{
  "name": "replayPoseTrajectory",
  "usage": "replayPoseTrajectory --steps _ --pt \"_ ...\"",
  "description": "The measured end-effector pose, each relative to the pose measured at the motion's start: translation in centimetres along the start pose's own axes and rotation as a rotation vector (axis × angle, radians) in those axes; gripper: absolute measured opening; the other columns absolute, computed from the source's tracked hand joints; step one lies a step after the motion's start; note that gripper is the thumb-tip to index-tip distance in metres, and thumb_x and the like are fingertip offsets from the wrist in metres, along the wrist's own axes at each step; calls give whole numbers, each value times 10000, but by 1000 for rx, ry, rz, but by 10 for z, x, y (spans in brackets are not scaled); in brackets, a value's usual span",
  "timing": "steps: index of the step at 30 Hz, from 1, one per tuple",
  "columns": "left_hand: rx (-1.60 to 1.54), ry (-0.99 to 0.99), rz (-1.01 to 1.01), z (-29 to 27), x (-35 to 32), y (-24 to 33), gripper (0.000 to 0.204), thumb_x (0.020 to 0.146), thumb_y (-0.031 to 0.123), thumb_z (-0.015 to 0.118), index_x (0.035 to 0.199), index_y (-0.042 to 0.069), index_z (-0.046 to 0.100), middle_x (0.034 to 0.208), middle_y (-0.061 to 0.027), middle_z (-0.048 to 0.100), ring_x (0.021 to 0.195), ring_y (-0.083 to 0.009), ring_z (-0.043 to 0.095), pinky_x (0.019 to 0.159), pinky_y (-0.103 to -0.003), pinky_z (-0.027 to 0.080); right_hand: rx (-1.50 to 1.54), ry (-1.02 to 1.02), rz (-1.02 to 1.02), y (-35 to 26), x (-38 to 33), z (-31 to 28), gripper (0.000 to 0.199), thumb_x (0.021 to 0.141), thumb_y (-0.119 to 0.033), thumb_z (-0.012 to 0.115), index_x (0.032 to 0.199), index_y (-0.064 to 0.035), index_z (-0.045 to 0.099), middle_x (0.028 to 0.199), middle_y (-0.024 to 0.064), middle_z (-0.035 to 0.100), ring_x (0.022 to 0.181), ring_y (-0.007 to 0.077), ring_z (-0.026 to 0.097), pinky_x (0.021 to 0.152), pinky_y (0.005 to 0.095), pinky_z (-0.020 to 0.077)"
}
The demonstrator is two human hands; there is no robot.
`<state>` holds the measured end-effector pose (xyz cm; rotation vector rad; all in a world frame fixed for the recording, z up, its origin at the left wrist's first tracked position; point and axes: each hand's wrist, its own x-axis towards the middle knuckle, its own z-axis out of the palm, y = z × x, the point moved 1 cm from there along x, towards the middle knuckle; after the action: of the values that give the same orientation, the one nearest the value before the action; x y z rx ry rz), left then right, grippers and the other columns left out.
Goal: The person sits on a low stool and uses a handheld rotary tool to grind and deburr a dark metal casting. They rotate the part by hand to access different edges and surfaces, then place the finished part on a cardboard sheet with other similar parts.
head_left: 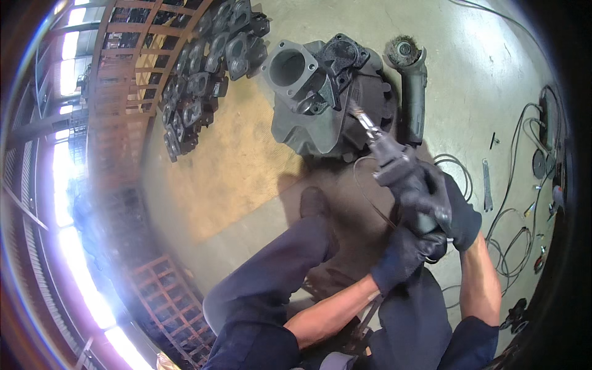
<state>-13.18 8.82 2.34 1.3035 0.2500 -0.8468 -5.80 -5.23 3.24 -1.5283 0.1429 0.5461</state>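
Forearms [339, 311] end in hands [404, 254] gripping a power tool [394, 160], casting [308, 131] ahead left.

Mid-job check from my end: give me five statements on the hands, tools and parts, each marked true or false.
1. The left hand and right hand both hold the power tool. True.
2. Both hands are bare. False: both wear dark gloves.
3. The power tool's tip points toward the large metal casting. True; whether it touches is unclear.
4. The angle grinder lies to the left of the large metal casting. False: it lies to the right.
5. The smaller dark parts are grouped to the right of the large metal casting. False: they are to its left.
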Motion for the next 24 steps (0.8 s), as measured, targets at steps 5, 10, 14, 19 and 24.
replayPoseTrajectory --steps 5,10,14,19,24 --pt "-208 80 27 -27 -2 -3 288 896 169 723 1094 -22 638 1024 -74 684 921 -143 663 778 -293 571 -243 -73 -663 -8 18 4 520 840 -177 687 1293 38 551 1216 226 630 1077 376 642 928 444 512" --pt "-76 117 -13 -38 0 14 344 893 179 719 1137 -42 616 1056 -104 681 917 -181 682 769 -314 595 -57 -234 -597 -27 56 11 465 886 -150 632 1306 24 537 1186 197 635 994 306 665 865 407 544" --pt "-181 108 7 -39 4 28 347 905 197 700 1146 -39 619 1058 -115 684 920 -200 694 763 -324 598 260 -426 -88 -33 70 12 409 891 -175 665 1243 17 584 1147 145 648 940 197 655 816 337 551" --pt "-202 158 10 -38 12 37 337 903 202 699 1134 -34 628 1063 -122 684 920 -207 698 768 -328 599 -88 -225 -607 -34 84 15 274 958 -144 578 1172 15 642 1083 105 678 903 116 644 799 263 548" --pt "-188 129 60 -44 20 36 336 905 224 704 1111 -35 643 1056 -124 690 924 -200 701 794 -328 593 157 -371 -139 -46 90 14 295 989 -128 527 1235 -9 637 1108 65 680 939 86 634 838 251 540"
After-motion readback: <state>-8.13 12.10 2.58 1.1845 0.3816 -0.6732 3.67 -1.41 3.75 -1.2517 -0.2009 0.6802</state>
